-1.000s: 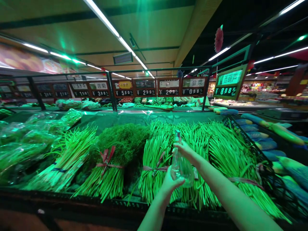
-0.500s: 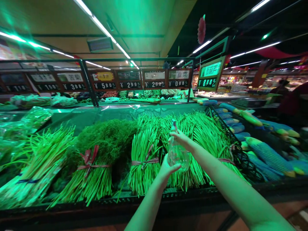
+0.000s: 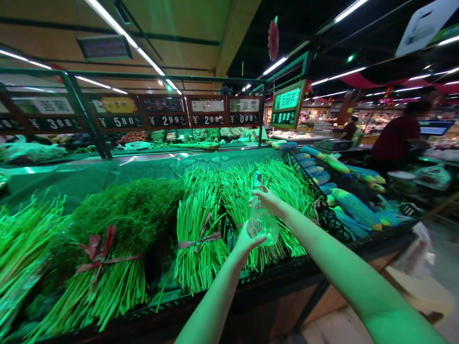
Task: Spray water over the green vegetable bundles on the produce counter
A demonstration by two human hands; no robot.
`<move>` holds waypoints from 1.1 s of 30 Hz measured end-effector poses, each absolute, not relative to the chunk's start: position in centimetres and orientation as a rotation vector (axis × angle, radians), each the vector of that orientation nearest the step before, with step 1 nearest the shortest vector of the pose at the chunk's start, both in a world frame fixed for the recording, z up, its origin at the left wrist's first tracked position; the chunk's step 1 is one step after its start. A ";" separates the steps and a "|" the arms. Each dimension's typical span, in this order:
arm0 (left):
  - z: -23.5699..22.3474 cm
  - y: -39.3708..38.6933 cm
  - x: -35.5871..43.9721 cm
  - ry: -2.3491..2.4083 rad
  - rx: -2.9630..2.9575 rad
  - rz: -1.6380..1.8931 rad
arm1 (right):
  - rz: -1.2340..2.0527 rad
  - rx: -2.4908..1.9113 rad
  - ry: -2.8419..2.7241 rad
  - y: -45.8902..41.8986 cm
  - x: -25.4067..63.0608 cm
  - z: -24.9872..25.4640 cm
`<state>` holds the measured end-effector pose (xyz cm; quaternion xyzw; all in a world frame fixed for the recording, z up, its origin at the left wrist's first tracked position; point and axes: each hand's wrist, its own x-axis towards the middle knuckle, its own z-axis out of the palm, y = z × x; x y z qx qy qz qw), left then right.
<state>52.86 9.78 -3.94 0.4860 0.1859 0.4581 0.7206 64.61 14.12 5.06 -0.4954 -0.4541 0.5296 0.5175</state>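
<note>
Both my hands hold a clear plastic spray bottle (image 3: 262,225) above the produce stall, its nozzle pointing up. My right hand (image 3: 267,200) wraps the upper part near the neck, and my left hand (image 3: 246,241) cups its lower side. Just behind the bottle lie bundled green stalks (image 3: 200,239) tied with ribbon. A bunch of feathery green herbs (image 3: 125,215), also tied with red ribbon, sits further left. Neither hand appears to touch the produce. The green light makes the bottle's contents hard to judge.
A black wire basket (image 3: 322,210) holds long blue-green wrapped vegetables (image 3: 355,209) to the right. The stall's dark front edge (image 3: 251,282) runs below my arms. Price signs (image 3: 168,112) hang on a rail behind. A person in a dark red shirt (image 3: 392,138) stands at the right.
The view has swung right and tilted, so the stall shifts left in the picture. A person in a dark red shirt now shows clearly at right. My hands keep the same hold on the bottle.
</note>
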 end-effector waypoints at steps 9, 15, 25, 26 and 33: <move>-5.2 10.4 51.9 0.440 1.085 1.031 | 1.259 -1.304 -1.090 13.7 63.2 5.3; -4.2 10.0 50.4 0.500 1.087 1.060 | 1.321 -1.165 -1.166 15.5 62.0 4.6; -4.5 10.2 48.4 0.573 1.104 1.119 | 1.374 -1.146 -1.258 16.4 59.7 4.9; -4.4 10.2 48.4 0.561 1.102 1.121 | 1.385 -1.142 -1.269 16.4 59.6 4.9; -4.4 10.5 48.9 0.553 1.111 1.127 | 1.327 -1.152 -1.271 17.2 60.1 4.7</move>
